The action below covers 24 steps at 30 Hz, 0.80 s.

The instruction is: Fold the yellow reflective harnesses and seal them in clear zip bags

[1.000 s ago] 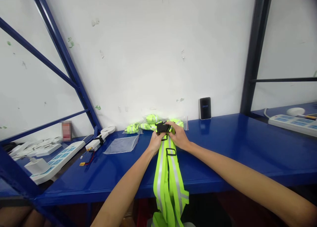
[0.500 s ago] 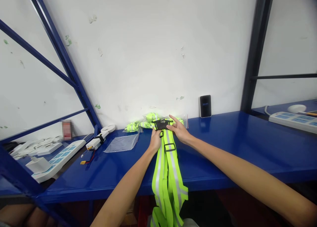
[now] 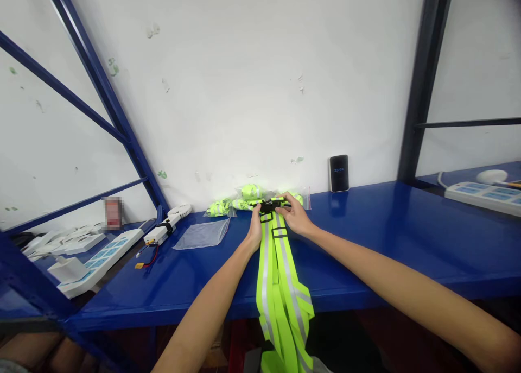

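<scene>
A bright yellow-green reflective strap harness [image 3: 266, 275] with silver stripes hangs from my hands, over the table's front edge and down toward my lap. At its top is a black plastic buckle [image 3: 269, 205]. My left hand [image 3: 255, 229] grips the buckle's left end, thumb up along it. With thumb and fingers, my right hand [image 3: 296, 215] pinches the right end. Two black strap adjusters [image 3: 280, 232] sit just below the buckle. Behind the hands, more yellow-green straps in clear bags [image 3: 220, 207] lie along the wall.
A flat clear plastic bag [image 3: 202, 234] lies left of my hands on the blue table [image 3: 374, 237]. Beyond it are a white handheld fan [image 3: 177, 212], a battery with wires [image 3: 151, 253] and a power strip [image 3: 101, 261]. A small clock display [image 3: 339, 173] leans against the wall at right.
My right hand's raised fingers have bent down onto the buckle's right end. The buckle and adjusters have shifted slightly, and the hanging straps have swung a little to the right.
</scene>
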Motion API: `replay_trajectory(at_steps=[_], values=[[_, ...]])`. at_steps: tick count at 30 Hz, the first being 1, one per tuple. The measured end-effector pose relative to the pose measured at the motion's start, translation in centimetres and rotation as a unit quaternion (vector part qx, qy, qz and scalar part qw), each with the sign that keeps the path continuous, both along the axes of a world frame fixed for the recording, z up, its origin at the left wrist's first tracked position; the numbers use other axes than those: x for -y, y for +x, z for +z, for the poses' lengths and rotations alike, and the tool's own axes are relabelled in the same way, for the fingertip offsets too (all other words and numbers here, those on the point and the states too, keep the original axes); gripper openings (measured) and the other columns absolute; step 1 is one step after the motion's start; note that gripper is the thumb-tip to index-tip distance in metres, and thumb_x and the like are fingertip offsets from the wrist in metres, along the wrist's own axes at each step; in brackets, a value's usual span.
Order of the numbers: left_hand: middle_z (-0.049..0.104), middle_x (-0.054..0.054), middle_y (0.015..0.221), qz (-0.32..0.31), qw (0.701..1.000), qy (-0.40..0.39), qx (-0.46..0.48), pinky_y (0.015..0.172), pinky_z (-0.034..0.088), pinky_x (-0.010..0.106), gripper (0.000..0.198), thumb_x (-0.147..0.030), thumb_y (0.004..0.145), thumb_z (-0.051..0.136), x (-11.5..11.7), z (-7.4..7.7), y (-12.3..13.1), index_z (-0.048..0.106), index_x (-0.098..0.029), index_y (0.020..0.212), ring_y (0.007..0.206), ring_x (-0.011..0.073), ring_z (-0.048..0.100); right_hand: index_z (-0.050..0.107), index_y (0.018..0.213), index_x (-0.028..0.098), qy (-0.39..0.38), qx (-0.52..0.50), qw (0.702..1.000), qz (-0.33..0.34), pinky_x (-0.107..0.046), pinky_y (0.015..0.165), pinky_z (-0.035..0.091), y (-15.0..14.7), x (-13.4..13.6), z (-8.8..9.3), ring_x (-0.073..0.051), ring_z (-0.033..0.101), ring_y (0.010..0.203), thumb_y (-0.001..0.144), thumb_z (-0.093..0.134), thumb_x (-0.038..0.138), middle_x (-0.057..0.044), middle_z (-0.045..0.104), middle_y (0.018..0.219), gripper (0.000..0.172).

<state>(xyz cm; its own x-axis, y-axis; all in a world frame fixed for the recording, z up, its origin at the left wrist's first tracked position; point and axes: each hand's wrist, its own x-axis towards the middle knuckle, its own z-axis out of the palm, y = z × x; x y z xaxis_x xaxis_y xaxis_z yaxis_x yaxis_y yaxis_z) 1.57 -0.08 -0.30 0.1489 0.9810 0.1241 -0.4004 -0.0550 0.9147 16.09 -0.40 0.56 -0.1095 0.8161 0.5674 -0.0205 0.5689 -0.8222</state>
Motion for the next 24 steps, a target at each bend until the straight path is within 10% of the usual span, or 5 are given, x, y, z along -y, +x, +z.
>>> replay_trajectory(at_steps=[7,16,24], values=[[0.073,0.011,0.090,-0.043,0.997,-0.062,-0.002,0.082,0.053,0.039,0.049,-0.055,0.076,0.062,0.4,0.9,-0.5,0.067,-0.013,0.101,0.090,0.0294,0.069,0.055,0.074,0.020,-0.006,-0.010,1.000,0.012,-0.033,0.088,0.045,0.2,0.1,0.2,-0.024,0.057,0.107,0.062,0.058,0.018,-0.005,0.062,0.105,0.013],[0.072,0.010,0.097,0.027,0.996,0.087,-0.017,0.087,0.051,0.036,0.051,-0.034,0.059,0.085,-0.2,0.5,-1.0,0.065,-0.014,0.102,0.092,0.0253,0.068,0.051,0.128,0.028,-0.183,-0.031,0.978,0.096,-0.037,0.082,0.053,1.3,0.1,1.1,-0.024,0.063,0.099,0.070,0.066,0.021,-0.006,0.065,0.117,0.061],[0.067,0.009,0.110,0.018,0.973,0.160,-0.166,0.085,0.050,0.037,0.050,-0.049,0.082,0.064,-0.5,-0.9,-1.6,0.050,-0.020,0.120,0.094,0.0243,0.066,0.055,0.124,0.024,-0.134,0.045,0.987,0.070,-0.044,0.104,0.044,1.9,0.3,0.4,-0.029,0.052,0.123,0.076,0.067,0.026,-0.007,0.061,0.127,0.049]])
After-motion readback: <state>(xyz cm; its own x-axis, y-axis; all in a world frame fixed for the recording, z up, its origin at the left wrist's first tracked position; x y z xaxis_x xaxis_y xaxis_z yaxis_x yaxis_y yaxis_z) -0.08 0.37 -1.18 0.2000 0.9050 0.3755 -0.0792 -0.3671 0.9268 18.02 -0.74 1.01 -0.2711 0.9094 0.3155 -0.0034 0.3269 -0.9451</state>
